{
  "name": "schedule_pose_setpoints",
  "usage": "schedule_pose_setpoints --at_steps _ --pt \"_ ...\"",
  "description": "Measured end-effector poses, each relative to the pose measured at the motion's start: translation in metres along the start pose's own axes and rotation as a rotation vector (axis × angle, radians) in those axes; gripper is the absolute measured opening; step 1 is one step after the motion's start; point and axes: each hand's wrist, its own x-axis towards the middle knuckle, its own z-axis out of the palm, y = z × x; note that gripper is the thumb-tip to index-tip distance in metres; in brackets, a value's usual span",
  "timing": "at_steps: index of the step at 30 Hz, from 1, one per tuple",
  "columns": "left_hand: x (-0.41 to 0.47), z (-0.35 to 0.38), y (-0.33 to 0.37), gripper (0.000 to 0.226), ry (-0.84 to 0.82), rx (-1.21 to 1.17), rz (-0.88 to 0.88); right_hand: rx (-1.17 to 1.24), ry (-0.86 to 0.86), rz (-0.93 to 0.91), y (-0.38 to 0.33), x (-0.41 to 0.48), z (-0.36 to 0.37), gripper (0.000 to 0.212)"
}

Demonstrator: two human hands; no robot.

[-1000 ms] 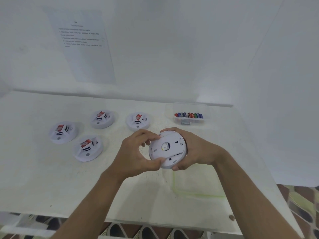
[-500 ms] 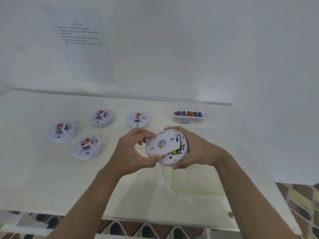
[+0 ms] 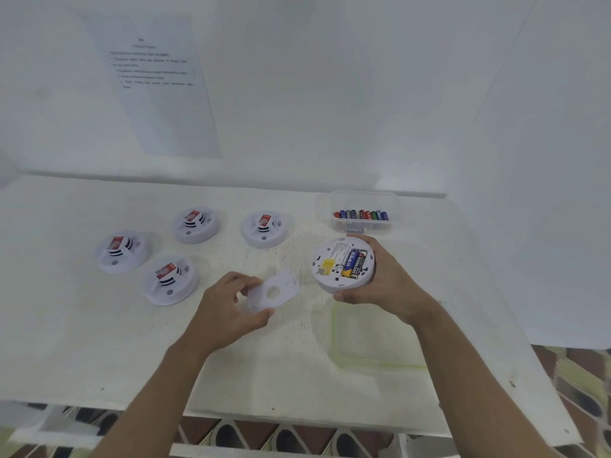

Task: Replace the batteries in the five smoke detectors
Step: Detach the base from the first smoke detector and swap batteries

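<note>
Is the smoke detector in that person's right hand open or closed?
Open. The smoke detector in the right hand shows its batteries bare, and the left hand holds its back cover apart from it.

I log a white table (image 3: pixel 82 342) carrying four smoke detectors (image 3: pixel 170 280) clustered face-up at left, a clear plastic box (image 3: pixel 325 209) of batteries (image 3: pixel 362 215) rear right, and a yellow-green square outline (image 3: pixel 380 365) front right.
</note>
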Motion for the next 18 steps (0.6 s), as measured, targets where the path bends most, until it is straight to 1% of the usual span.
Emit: schedule_pose_setpoints --at_steps 6,9,11,12,13,14,16,17,18 --pt "0.005 0.016 -0.018 0.076 -0.137 0.215 -0.085 0.008 0.017 0.004 0.003 0.001 0.003 0.095" --pt "0.007 0.017 -0.02 0.08 -0.15 0.227 -0.093 0.018 0.011 -0.001 0.003 0.002 0.005 0.095" --pt "0.008 0.015 -0.015 0.082 -0.189 0.229 -0.091 0.015 0.0 -0.006 0.002 0.003 0.005 0.094" --pt "0.01 0.013 -0.01 0.079 -0.207 0.218 -0.094 0.017 -0.008 -0.008 0.002 0.003 0.006 0.094" --pt "0.011 0.011 -0.003 0.072 -0.208 0.18 -0.099 0.023 -0.017 -0.011 0.001 0.002 0.006 0.094" --pt "0.013 0.009 0.005 0.061 -0.189 0.113 -0.109 0.028 -0.031 -0.013 0.0 0.002 0.006 0.093" --pt "0.019 0.004 0.027 0.032 -0.128 -0.073 -0.146 0.053 -0.074 -0.014 -0.001 0.0 0.006 0.092" --pt "0.023 0.001 0.039 0.021 -0.12 -0.201 -0.194 0.065 -0.106 -0.015 -0.002 -0.001 0.006 0.091" --pt "0.026 -0.001 0.051 0.019 -0.134 -0.337 -0.244 0.07 -0.136 -0.02 -0.003 -0.002 0.006 0.092"
